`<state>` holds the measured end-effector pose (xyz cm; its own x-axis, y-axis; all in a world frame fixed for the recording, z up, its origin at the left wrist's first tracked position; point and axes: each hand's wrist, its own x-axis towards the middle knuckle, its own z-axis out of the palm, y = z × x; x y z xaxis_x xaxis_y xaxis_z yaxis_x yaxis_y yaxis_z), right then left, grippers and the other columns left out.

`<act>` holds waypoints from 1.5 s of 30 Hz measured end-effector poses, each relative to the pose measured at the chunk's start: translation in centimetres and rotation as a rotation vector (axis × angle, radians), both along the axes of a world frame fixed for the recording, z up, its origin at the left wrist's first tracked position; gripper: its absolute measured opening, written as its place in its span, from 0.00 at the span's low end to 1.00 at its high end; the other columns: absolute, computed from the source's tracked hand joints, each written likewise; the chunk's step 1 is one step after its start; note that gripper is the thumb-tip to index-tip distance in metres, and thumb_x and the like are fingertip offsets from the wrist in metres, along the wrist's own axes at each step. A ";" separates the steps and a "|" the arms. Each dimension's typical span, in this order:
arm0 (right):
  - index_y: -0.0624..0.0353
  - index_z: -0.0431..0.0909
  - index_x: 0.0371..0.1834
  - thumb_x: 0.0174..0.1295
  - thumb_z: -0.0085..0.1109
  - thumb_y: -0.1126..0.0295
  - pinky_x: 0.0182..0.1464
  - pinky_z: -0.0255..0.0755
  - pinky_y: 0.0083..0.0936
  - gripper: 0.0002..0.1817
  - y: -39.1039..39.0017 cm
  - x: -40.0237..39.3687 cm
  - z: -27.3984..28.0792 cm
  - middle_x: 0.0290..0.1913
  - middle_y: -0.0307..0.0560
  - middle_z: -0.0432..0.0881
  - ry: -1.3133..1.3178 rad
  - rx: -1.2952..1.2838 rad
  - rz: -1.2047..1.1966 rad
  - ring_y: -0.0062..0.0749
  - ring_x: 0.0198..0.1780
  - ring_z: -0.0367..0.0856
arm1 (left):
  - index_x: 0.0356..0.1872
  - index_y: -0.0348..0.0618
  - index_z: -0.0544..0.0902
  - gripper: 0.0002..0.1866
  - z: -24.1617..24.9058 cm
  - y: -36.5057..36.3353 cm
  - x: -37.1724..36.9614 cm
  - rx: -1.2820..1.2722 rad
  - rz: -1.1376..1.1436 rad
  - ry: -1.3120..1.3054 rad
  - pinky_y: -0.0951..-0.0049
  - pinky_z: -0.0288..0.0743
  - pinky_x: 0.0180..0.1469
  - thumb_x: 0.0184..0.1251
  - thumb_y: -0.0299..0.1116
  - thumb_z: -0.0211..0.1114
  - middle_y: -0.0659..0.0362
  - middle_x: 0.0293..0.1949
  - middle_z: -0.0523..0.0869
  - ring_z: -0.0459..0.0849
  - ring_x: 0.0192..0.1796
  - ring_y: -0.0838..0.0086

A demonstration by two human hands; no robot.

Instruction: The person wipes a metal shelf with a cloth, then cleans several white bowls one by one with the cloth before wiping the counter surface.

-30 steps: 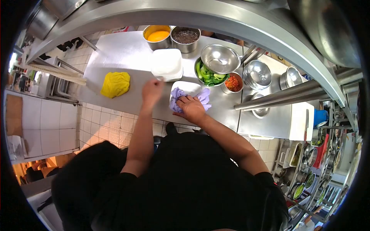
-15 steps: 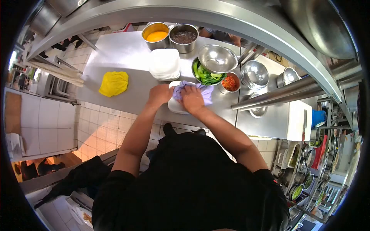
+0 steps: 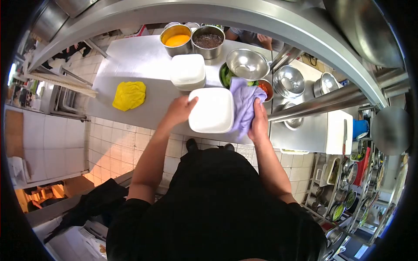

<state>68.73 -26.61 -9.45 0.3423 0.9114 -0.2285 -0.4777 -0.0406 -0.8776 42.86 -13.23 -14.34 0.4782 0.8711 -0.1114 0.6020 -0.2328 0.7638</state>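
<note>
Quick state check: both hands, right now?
Left hand: closed on a white dish, at its left edge.
Right hand: holding a purple cloth at the dish's right edge.

A: You have one lavender cloth (image 3: 244,104) and one yellow cloth (image 3: 129,95), so two of that kind.

B: You also have two filled pots: one orange-filled pot (image 3: 179,51) and one dark-filled pot (image 3: 210,54).

A: And in white?

B: One single dish (image 3: 211,110) for you, plus one stack (image 3: 187,67); its layers you can't count from here.

A: Then you've one board (image 3: 336,135) and one knife (image 3: 345,130).
</note>
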 end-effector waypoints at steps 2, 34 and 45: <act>0.61 0.77 0.65 0.77 0.47 0.41 0.61 0.79 0.39 0.33 0.7 -2.5 2.0 0.58 0.51 0.85 0.501 0.034 -0.003 0.42 0.56 0.86 | 0.30 0.32 0.82 0.33 1.2 -2.7 2.9 -0.054 -0.058 -0.146 0.56 0.75 0.32 0.78 0.59 0.57 0.42 0.23 0.82 0.83 0.26 0.52; 0.61 0.73 0.69 0.74 0.50 0.46 0.71 0.72 0.46 0.32 -4.4 -1.2 2.1 0.64 0.54 0.83 0.645 0.090 0.060 0.50 0.63 0.82 | 0.23 0.40 0.76 0.30 1.9 6.7 -0.1 0.364 0.441 -0.007 0.56 0.71 0.32 0.77 0.58 0.58 0.50 0.22 0.80 0.78 0.25 0.52; 0.61 0.68 0.74 0.69 0.58 0.55 0.78 0.55 0.53 0.33 3.2 -6.3 -7.5 0.76 0.70 0.62 -1.496 0.140 0.397 0.64 0.76 0.63 | 0.37 0.39 0.83 0.28 -5.1 1.2 1.1 0.006 0.040 0.224 0.49 0.77 0.46 0.79 0.56 0.51 0.42 0.37 0.87 0.85 0.44 0.43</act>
<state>62.43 -23.40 -16.92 -0.0872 0.9798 0.1800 0.8269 0.1719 -0.5354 44.00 -12.03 -19.46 0.4075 0.8897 -0.2057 0.7652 -0.2097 0.6087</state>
